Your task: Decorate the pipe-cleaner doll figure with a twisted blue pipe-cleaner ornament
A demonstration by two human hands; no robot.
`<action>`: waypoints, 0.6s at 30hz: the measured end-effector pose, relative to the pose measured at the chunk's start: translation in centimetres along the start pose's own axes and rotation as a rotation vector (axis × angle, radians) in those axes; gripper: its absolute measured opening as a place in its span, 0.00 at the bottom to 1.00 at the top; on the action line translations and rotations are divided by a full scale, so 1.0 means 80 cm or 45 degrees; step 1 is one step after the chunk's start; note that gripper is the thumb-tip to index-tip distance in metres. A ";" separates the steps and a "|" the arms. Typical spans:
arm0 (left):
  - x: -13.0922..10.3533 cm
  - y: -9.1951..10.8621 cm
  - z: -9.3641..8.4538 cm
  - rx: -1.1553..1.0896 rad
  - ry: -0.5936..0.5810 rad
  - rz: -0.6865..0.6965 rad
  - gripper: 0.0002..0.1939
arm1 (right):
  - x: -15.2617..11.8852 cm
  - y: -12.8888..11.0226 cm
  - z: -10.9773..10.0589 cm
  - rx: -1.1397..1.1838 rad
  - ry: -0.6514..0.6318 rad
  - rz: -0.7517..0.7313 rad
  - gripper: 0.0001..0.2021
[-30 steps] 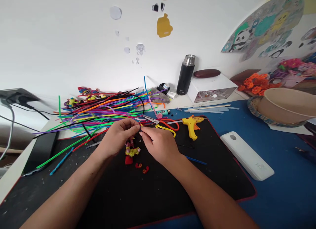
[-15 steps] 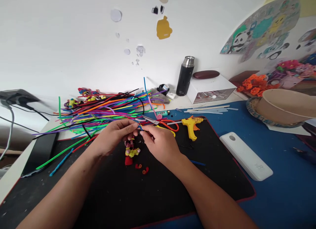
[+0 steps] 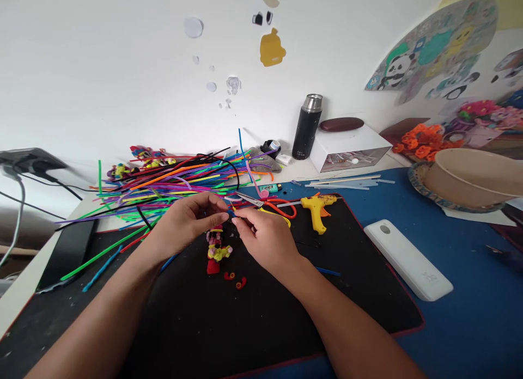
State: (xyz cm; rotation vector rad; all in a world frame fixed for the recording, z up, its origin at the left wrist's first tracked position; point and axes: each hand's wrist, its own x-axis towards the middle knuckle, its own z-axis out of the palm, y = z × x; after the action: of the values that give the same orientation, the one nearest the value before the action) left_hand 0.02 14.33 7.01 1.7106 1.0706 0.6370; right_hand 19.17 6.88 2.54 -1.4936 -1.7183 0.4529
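Both hands meet over the black mat (image 3: 261, 324), pinching a small blue pipe cleaner piece (image 3: 231, 213) with a bit of yellow beside it. My left hand (image 3: 190, 222) grips its left side between thumb and fingertips. From the right, my right hand (image 3: 265, 234) pinches the other side. The fingers hide much of the piece. Just below them lies a small pipe cleaner figure (image 3: 218, 252) in pink, yellow and red, partly covered by my left hand. Two little red curled pieces (image 3: 235, 280) with yellowish centres rest near it.
Scissors (image 3: 281, 207) and a yellow glue gun (image 3: 315, 211) lie beyond my right hand. A heap of coloured pipe cleaners (image 3: 183, 175) spreads along the wall. A white power bank (image 3: 408, 259) is at right, a black flask (image 3: 307, 126) behind.
My left hand has shifted slightly, its fingers more raised and curled around the blue piece. A blue strand now shows beside the left wrist. The right hand has hardly moved.
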 end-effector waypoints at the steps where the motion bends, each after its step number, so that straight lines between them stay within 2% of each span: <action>1: -0.001 0.002 0.001 0.059 0.020 0.032 0.18 | 0.000 0.000 0.001 0.002 0.006 0.000 0.10; 9: -0.007 0.004 0.004 0.533 0.097 0.217 0.12 | 0.000 0.003 0.005 0.018 0.006 -0.005 0.09; 18: -0.007 0.002 0.000 0.696 0.074 0.345 0.12 | 0.000 0.002 0.003 0.012 -0.021 -0.004 0.09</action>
State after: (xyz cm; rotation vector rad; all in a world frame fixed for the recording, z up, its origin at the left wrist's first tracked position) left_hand -0.19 13.80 7.20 2.3509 1.1305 0.5975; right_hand 19.08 6.98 2.31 -1.4840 -1.7293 0.4723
